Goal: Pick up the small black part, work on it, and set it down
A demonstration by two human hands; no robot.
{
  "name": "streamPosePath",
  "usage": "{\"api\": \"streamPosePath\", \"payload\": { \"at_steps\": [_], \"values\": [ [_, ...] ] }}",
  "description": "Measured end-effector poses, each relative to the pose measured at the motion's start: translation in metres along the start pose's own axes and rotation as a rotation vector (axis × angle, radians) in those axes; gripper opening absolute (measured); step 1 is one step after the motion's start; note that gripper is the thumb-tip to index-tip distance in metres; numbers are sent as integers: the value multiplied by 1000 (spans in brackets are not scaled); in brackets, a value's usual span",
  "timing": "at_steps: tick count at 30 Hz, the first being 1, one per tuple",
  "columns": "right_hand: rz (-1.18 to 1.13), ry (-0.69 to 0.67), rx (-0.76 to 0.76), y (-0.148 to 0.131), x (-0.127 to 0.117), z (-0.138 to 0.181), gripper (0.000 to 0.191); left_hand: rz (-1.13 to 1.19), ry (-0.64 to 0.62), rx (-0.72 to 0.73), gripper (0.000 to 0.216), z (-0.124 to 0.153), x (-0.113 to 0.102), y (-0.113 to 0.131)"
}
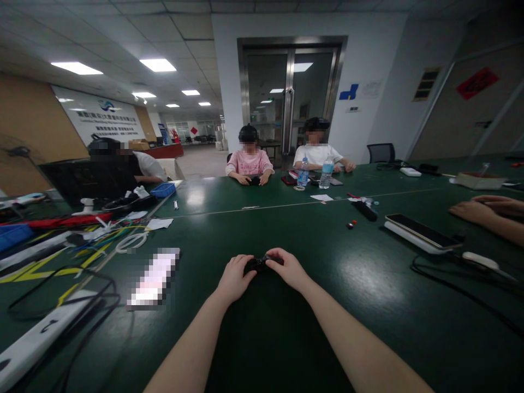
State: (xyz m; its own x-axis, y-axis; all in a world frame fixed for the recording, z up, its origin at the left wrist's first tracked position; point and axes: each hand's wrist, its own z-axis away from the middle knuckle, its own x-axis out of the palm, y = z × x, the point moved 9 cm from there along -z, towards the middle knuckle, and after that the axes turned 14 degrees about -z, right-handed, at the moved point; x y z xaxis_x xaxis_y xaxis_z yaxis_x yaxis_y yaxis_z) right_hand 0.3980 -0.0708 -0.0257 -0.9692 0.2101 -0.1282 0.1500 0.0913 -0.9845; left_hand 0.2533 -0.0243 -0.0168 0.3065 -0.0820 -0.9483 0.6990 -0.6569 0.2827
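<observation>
My left hand (pixel 234 277) and my right hand (pixel 289 267) rest close together on the dark green table (pixel 286 338), both curled round a small black object (pixel 257 265) held between them. Most of the object is covered by my fingers, so I cannot make out what it is. Both forearms reach in from the bottom edge.
A white power strip (pixel 36 341) with black cables lies at the left, beside a blurred flat item (pixel 153 278). A phone on a white strip (pixel 421 233) lies right, near another person's hands (pixel 487 210). Three people sit across the table with water bottles (pixel 326 172).
</observation>
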Motion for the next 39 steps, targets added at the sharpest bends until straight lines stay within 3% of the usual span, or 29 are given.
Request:
{"api": "streamPosePath", "payload": {
  "at_steps": [13,39],
  "values": [
    [-308,122,-12,12,-18,-5,34,7,4,10,42,-1,-1,0],
    [-492,232,69,26,-32,-5,41,-15,8,12,41,-1,-4,4]
  ]
}}
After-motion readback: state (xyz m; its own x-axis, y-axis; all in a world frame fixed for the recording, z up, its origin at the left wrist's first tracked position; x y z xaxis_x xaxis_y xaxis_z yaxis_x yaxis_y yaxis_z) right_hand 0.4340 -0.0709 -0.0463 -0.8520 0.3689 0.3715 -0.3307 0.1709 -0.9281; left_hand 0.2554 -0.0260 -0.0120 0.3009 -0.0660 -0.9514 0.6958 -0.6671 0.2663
